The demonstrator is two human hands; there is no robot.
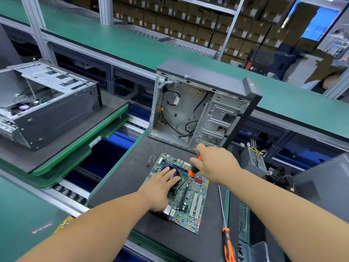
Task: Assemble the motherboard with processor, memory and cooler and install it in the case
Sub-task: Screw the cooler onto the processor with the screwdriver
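The cooler (174, 178) is being screwed to the board (190, 203): flat left hand (160, 188) steadies it, right hand (211, 164) grips the screwdriver (192, 172). Next, likely the remaining screws, driven squarely.

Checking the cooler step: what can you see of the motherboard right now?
The motherboard is a green board lying flat on the dark mat, outside the open case. White and black expansion slots, a red connector and rear ports show. The left hand presses the cooler on it; the right hand holds an orange-black screwdriver at the cooler.
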